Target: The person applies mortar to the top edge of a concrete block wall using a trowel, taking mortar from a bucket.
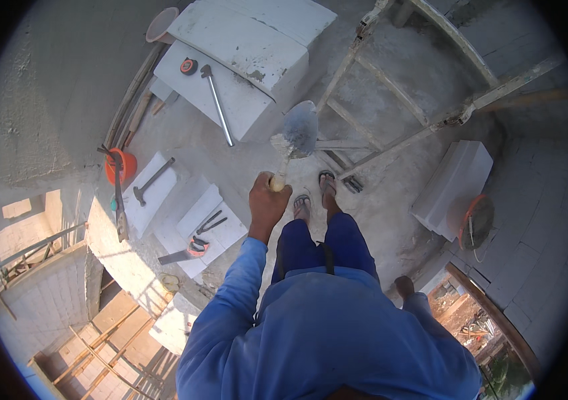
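One trowel (pixel 299 131) is in hand in the head view, at the upper middle of the frame. The left hand (pixel 269 207) has its fingers closed round the handle's lower end, the fist just left of the frame's middle. From those fingers the trowel lies up and slightly to the right; its long axis runs from the fist at lower left to the rounded blade at upper right. The blade is well clear of the fingers, with grey matter smeared on it. The left hand is plainly the nearer; the right hand (pixel 404 287) hangs low beside the body, right of centre, well apart from the trowel. Whether its fingers are curled or spread I cannot tell.

Left of the blade, a long hammer (pixel 217 105) and a tape measure (pixel 189 67) lie on a white block (pixel 172 65). At middle left, a second hammer (pixel 153 181), pincers (pixel 211 223) and a saw (pixel 187 253) lie on pale slabs (pixel 197 208). A ladder (pixel 394 90) fills the upper right, and sandalled feet (pixel 327 185) show below the blade.
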Demonstrator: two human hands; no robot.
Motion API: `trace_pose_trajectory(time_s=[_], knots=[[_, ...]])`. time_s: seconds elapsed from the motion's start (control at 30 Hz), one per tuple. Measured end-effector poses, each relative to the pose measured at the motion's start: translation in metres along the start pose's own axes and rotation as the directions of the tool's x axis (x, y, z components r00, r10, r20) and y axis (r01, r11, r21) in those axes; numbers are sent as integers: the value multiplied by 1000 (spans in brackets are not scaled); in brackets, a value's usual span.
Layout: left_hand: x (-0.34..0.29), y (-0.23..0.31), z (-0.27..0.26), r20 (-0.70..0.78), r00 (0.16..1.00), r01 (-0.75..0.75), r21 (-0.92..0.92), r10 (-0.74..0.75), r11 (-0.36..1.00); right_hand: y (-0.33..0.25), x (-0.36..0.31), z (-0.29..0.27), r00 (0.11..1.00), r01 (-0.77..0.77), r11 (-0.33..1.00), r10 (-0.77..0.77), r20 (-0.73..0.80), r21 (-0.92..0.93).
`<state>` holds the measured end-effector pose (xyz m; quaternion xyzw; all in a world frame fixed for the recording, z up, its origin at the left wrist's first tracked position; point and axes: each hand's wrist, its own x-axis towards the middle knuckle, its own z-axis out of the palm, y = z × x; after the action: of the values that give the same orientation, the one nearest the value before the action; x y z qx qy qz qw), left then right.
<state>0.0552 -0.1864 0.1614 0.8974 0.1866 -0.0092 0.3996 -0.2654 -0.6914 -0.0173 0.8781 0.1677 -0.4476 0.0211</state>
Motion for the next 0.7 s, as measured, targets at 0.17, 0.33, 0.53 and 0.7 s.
trace_pose_trajectory(time_s=[0.17,0.33,0.53,0.7], knots=[[-23,50,16,110,968,-209,-135,224,969,-69,-24,49,873,-60,595,421,-247,802],[-53,-24,75,543,837,121,-63,-67,991,-83,-10,-2,789,-18,323,585,-185,946],[-118,79,156,645,764,-208,220,18,953,-53,-44,67,530,-18,97,845,-72,995],[-143,209,287,870,492,-427,200,41,882,19,-45,146,649,-296,345,757,-77,891]])
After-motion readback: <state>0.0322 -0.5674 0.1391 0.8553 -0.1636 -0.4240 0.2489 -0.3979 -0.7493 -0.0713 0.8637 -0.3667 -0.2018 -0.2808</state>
